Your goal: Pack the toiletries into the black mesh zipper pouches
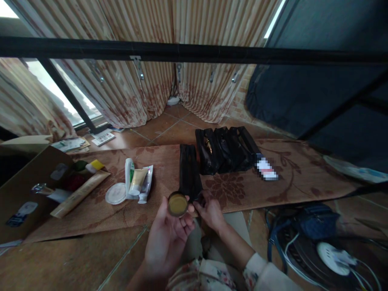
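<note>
Round container (pixel 178 204) | clasped in left hand (pixel 168 230) | just left of right hand (pixel 212 212), which pinches black pouch (pixel 189 171)

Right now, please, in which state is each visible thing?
Round amber item: held in left hand
Black pouch: lying, right hand at near end
Other black pouches: side by side
Tubes: lying, overlapping
Clear round container: lying flat
Cardboard box: open, things inside
White power outlet: plugs inserted
Curtains: hanging

Dark-rimmed olive-gold disc (pixel 178 204); black pouch (pixel 189 171); brown mat (pixel 165 165), darker floral pattern; beige striped curtains (pixel 121 89).
</note>
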{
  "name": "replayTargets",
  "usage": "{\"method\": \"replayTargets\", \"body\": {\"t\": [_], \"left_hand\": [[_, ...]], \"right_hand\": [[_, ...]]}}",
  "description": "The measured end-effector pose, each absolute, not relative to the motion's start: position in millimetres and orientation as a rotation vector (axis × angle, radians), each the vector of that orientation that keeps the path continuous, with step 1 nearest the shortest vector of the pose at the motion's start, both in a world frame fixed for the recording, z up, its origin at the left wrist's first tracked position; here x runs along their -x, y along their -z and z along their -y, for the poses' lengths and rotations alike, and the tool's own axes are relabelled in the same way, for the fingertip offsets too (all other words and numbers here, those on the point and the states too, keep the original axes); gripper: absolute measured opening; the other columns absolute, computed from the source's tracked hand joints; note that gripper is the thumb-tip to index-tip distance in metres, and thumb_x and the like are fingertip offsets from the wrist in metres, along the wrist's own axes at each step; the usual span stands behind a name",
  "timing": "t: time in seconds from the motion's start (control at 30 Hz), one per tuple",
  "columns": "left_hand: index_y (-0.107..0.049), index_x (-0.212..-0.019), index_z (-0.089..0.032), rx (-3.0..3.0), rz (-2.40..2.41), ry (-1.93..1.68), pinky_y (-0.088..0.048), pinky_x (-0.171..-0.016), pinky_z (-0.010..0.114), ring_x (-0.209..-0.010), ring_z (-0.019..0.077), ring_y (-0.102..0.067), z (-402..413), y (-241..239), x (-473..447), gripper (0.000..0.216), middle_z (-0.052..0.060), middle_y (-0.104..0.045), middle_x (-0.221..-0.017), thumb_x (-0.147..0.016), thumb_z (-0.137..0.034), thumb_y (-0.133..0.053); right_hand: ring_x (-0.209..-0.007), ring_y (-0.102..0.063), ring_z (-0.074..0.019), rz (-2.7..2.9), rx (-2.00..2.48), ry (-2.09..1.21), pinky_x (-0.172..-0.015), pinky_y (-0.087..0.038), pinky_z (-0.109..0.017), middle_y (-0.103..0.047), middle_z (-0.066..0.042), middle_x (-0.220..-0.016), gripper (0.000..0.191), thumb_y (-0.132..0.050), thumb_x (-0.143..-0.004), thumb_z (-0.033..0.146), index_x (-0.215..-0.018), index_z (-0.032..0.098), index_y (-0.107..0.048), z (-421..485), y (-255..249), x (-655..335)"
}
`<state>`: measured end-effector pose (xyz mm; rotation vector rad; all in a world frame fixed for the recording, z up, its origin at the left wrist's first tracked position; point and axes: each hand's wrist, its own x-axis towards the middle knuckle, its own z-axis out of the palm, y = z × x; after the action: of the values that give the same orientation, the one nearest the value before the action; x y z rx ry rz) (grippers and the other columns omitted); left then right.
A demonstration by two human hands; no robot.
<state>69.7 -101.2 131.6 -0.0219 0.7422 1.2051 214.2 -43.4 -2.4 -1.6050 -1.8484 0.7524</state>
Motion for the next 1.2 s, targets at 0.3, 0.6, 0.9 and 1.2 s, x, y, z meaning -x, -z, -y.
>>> {"method": "replayTargets", "body": {"t": [0.3, 0.6, 0.9, 1.2], "left_hand": [[-0.065, -0.093, -0.01, 0.026, -0.748, -1.262, -0.046, -0.055, 0.024, -0.055, 0.0107, -0.053, 105, -128, -72, 0.041, 0.008, -0.062, -0.072, -0.094, -0.039, -0.037], [-0.064, -0.112, -0.022, -0.342, -1.001, -1.484, -0.05, -0.075, 0.025, -0.091, 0.0162, -0.063, 111, -117, -77, 0.039, 0.006, -0.067, -0.109, -0.074, -0.028, -0.071], [-0.066, -0.109, -0.025, -0.783, -1.348, -1.529, -0.046, -0.094, 0.027, -0.108, 0.0194, -0.059, 117, -126, -81, 0.049, 0.003, -0.066, -0.111, -0.062, -0.015, -0.079], [-0.065, -0.104, -0.025, -1.017, -1.572, -1.546, -0.042, -0.092, 0.03, -0.097, 0.0199, -0.057, 116, -116, -77, 0.039, 0.004, -0.062, -0.103, -0.067, -0.015, -0.074]], "right_hand": [[-0.064, -0.053, -0.0127, 1.858, 1.6, -0.772, -0.062, -0.042, -0.026, -0.059, -0.003, -0.086, 0.021, -0.059, -0.079, 0.028, -0.097, 0.018, -0.06, 43, 1, -215], [-0.07, -0.055, -0.0146, 1.87, 1.606, -0.773, -0.064, -0.043, -0.026, -0.059, -0.004, -0.089, 0.02, -0.058, -0.079, 0.028, -0.097, 0.017, -0.061, 43, 0, -215], [-0.07, -0.056, -0.0149, 1.867, 1.582, -0.766, -0.064, -0.043, -0.026, -0.06, -0.004, -0.088, 0.022, -0.058, -0.079, 0.028, -0.099, 0.018, -0.06, 42, 3, -216], [-0.07, -0.055, -0.0142, 1.853, 1.582, -0.781, -0.065, -0.043, -0.026, -0.06, -0.005, -0.093, 0.023, -0.059, -0.08, 0.029, -0.1, 0.018, -0.061, 43, 1, -216]]}}
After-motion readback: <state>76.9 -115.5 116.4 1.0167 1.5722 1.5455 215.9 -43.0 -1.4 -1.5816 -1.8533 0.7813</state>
